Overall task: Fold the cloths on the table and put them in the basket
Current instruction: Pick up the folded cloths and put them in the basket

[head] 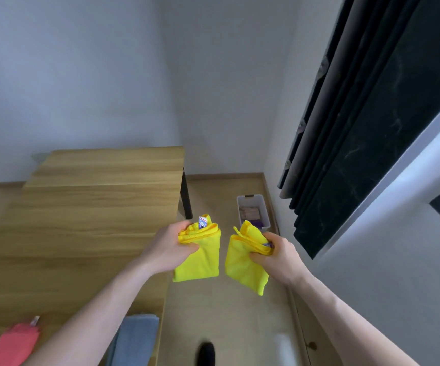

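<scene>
Cloths on the wooden surface (87,207), near edge: one pink cloth (15,342), one blue cloth (134,336) beside it. Past the surface's right edge, over the floor, left hand (172,244) grips one folded yellow cloth (200,257); right hand (276,249) grips a second yellow cloth (245,262). Both hang apart. Beyond the surface, a clear basket (253,211) stands on the floor, holding folded cloths.

Both bare forearms reach forward, left grip (172,241) and right grip (274,250) curled closed, thumbs inward.
</scene>
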`<control>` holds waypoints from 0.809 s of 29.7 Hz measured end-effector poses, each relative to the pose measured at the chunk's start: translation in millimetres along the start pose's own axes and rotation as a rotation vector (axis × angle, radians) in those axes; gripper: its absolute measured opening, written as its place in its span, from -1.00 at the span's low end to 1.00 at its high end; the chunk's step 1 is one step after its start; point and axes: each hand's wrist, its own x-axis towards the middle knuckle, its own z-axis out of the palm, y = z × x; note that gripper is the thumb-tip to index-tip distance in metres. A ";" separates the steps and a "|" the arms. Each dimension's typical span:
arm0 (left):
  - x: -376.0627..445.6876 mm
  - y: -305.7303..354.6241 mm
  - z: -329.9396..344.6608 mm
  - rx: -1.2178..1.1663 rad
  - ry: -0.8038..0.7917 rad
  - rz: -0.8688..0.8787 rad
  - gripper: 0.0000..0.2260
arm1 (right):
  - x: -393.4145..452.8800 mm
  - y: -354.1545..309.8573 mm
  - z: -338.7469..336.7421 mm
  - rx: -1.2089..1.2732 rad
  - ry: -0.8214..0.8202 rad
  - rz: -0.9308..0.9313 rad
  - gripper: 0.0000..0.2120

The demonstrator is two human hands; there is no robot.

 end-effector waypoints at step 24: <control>322.6 -16.6 -53.8 0.141 -0.155 0.006 -0.83 | 270.2 -2.3 -9.7 -0.017 0.113 0.338 -0.80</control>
